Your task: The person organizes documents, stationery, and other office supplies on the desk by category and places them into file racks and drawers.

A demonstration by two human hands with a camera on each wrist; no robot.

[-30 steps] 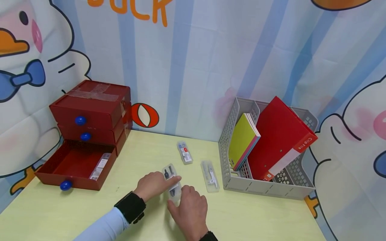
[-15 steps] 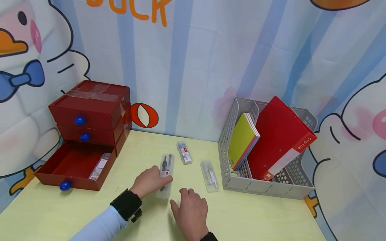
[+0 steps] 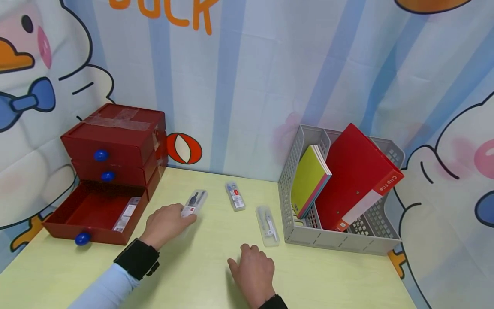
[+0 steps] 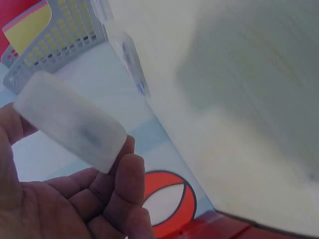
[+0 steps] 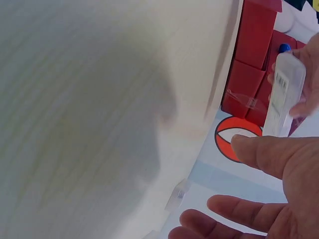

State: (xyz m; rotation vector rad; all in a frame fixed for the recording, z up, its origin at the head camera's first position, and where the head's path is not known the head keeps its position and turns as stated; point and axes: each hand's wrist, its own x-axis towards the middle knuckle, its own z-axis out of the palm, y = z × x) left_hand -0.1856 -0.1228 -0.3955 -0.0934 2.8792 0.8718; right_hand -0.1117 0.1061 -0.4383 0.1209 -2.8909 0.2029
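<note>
My left hand [image 3: 167,225] holds a clear plastic compass case [image 3: 195,201] above the table, left of centre. A dark drawing compass shows through its lid. In the left wrist view the case [image 4: 72,122] sits between thumb and fingers, frosted underside showing. A barcode label is visible on the case [image 5: 283,92] in the right wrist view. My right hand [image 3: 254,272] hovers over the front of the table with fingers loosely bent, holding nothing. Two more clear cases lie on the table: one with a labelled front [image 3: 235,196], another with white tools inside [image 3: 268,226].
At the left stands a red drawer unit [image 3: 112,137] with blue knobs. Its bottom drawer [image 3: 61,231] is pulled out, with a labelled clear case [image 3: 126,214] along its right side. A grey basket [image 3: 339,244] at the right holds notebooks [image 3: 308,180] and a red file [image 3: 355,180].
My left hand has carried the compass case leftward, away from the right hand and towards the drawers. The right hand has let go of the case and shifted slightly right.
</note>
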